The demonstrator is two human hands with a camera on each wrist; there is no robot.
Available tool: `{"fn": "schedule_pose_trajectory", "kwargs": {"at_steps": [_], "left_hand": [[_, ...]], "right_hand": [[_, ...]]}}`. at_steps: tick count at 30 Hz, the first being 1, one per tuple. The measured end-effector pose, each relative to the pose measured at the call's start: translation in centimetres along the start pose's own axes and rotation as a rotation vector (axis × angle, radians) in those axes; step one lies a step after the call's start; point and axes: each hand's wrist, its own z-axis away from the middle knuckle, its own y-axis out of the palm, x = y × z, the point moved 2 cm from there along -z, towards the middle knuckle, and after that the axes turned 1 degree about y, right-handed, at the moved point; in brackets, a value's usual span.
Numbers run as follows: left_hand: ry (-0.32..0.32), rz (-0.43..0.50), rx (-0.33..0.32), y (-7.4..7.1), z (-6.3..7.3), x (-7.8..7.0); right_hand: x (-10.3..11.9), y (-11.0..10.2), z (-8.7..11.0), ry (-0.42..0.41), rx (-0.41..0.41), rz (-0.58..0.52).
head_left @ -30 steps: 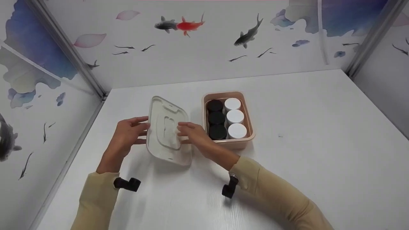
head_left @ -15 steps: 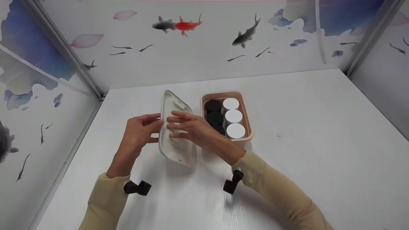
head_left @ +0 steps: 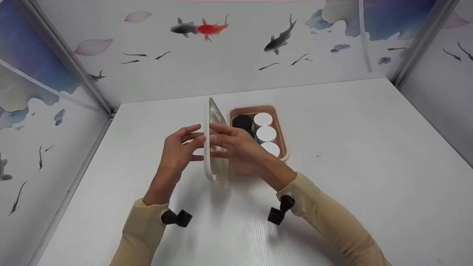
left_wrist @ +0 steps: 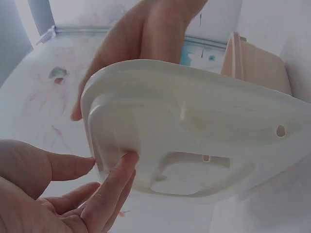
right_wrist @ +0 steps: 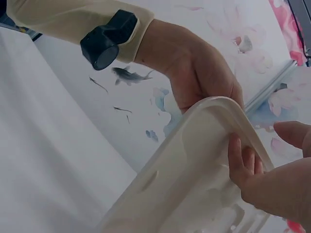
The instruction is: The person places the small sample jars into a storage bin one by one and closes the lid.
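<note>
A white plastic lid [head_left: 207, 162] stands almost upright, edge-on in the head view. My left hand [head_left: 180, 149] pinches it, its thumb at the rim and a fingertip on the outer face, as the left wrist view shows. On the inner face rest several fingertips of my right hand [right_wrist: 272, 184], whose thumb stays apart from the lid. Just right of the lid sits a peach-coloured box [head_left: 283, 142]. It holds black-capped jars [head_left: 242, 121] and white-capped jars [head_left: 266, 133]; my right hand hides part of the black ones.
A white table [head_left: 351, 177] lies under everything. Behind it rises a wall panel [head_left: 244, 55] printed with fish, and side panels stand at left and right. Small black cameras are fixed at both wrists.
The lid has moved right towards the box and turned from a slant to nearly edge-on. Both hands have shifted right with it, the right one now covering more of the black caps.
</note>
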Motion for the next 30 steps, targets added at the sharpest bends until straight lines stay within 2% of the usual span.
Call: {"fn": "schedule_pose_trajectory", "kwargs": {"at_steps": [7,11,15,18,22,30], "left_hand": [[0.027,0.043,-0.023,2.4,-0.3,0.4],[0.03,0.089,-0.02,3.2,-0.3,0.6],[0.031,0.128,0.002,3.7,-0.6,0.9],[0.019,0.128,0.015,3.7,-1.2,1.4],[-0.012,0.08,0.032,3.5,-2.4,2.5],[-0.121,0.005,0.112,2.6,-4.1,4.0]], "right_hand": [[0.5,-1.6,0.7,0.035,-0.088,0.064],[0.7,-2.5,1.2,0.042,-0.079,0.098],[1.1,-3.3,1.6,0.012,-0.047,0.111],[1.6,-3.6,2.0,-0.018,-0.008,0.093],[2.4,-3.9,2.8,-0.051,0.029,0.07],[3.4,-5.1,4.1,-0.104,0.073,0.041]]}}
